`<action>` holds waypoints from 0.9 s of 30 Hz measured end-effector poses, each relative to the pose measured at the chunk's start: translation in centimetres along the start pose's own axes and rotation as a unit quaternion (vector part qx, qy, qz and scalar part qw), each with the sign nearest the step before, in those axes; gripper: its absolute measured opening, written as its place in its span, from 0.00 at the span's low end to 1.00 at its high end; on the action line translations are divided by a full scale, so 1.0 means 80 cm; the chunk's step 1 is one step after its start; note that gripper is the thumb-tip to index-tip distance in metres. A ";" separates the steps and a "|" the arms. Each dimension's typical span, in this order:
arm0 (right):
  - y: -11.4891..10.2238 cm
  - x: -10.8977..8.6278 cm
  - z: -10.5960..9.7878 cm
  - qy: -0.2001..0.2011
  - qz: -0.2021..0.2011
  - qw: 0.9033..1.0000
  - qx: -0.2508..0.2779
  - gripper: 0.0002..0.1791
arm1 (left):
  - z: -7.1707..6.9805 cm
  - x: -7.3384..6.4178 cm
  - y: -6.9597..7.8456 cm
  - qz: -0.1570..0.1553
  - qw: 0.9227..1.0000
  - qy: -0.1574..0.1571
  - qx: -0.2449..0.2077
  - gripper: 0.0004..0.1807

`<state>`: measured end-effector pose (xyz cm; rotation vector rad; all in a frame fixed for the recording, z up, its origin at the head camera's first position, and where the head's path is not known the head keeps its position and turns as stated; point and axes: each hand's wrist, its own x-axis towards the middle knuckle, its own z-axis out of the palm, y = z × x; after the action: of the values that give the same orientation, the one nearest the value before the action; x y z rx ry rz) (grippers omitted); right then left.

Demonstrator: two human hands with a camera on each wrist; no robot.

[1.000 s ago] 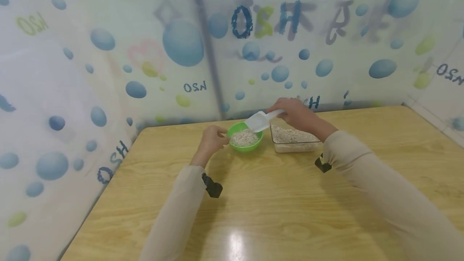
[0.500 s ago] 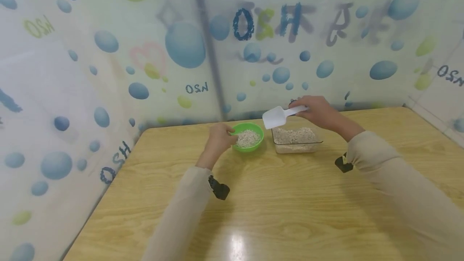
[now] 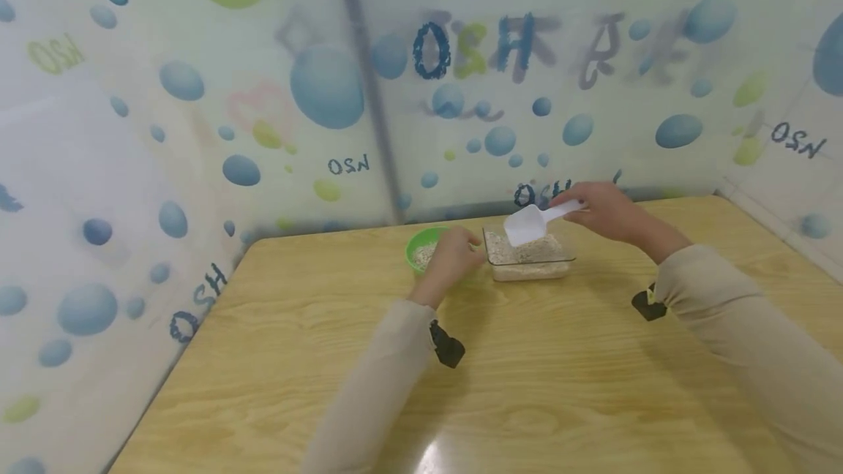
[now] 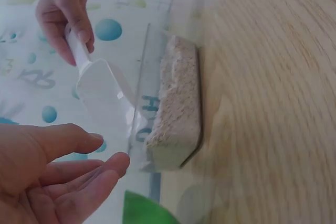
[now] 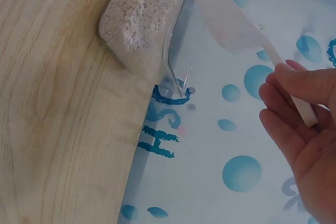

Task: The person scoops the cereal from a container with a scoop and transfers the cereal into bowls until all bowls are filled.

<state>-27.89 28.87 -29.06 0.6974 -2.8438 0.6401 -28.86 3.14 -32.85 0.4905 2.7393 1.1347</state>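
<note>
My right hand grips the handle of a white scoop, thumb and fingers around it. The scoop hangs tilted above a clear rectangular container of pale flakes that look like oats. My left hand holds nothing and hovers by the container's left end; in the left wrist view its thumb and fingertips are apart. Behind that hand, a green bowl with similar flakes is partly hidden in the head view. Only its green edge shows in the left wrist view.
Both containers stand near the back edge of a wooden table. Right behind it rises a pale wall covering printed with blue and green dots. A dark wrist device sits on the left sleeve, another device on the right.
My left hand has let go of the green bowl's rim and moved right toward the container. My right hand has carried the scoop right, from over the bowl to over the container.
</note>
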 end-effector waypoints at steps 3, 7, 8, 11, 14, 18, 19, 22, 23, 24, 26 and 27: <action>0.003 0.002 0.006 -0.001 -0.014 1.000 0.004 0.15 | 0.010 0.005 0.003 -0.007 1.000 -0.002 -0.004 0.12; 0.008 0.004 0.009 -0.009 -0.013 1.000 0.007 0.14 | 0.020 0.012 0.000 -0.006 1.000 0.008 0.004 0.12; 0.010 0.005 0.009 -0.012 -0.011 1.000 0.007 0.14 | 0.022 0.014 -0.001 -0.006 1.000 0.010 0.005 0.17; 0.017 0.003 0.007 -0.022 0.002 1.000 0.004 0.14 | 0.027 0.017 -0.004 -0.004 1.000 0.011 0.001 0.26; 0.022 0.002 0.002 -0.035 0.015 0.999 -0.002 0.13 | 0.028 0.018 -0.007 0.007 1.000 0.012 -0.009 0.28; 0.023 0.006 -0.001 -0.063 0.018 0.998 -0.019 0.13 | 0.029 0.019 -0.010 0.009 1.000 0.010 -0.016 0.29; 0.023 0.007 -0.001 -0.071 0.018 0.997 -0.023 0.12 | 0.029 0.019 -0.010 0.007 1.000 0.010 -0.016 0.29; 0.023 0.013 0.000 -0.091 0.012 0.995 -0.031 0.12 | 0.029 0.020 -0.011 0.000 1.000 0.007 -0.018 0.29; 0.023 0.015 0.001 -0.098 0.010 0.995 -0.036 0.11 | 0.028 0.020 -0.011 0.001 1.000 0.005 -0.017 0.29; 0.023 0.018 0.002 -0.104 0.009 0.994 -0.040 0.11 | 0.028 0.020 -0.011 0.000 1.000 0.004 -0.017 0.29; 0.025 0.022 0.005 -0.118 0.005 0.992 -0.051 0.10 | 0.028 0.020 -0.010 0.000 1.000 0.000 -0.016 0.29; 0.025 0.024 0.006 -0.124 0.003 0.991 -0.056 0.09 | 0.028 0.021 -0.009 -0.001 1.000 -0.003 -0.015 0.29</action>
<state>-30.57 29.46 -29.80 0.8020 -3.0787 0.4149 -30.05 4.71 -34.93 0.4858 2.7137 1.1703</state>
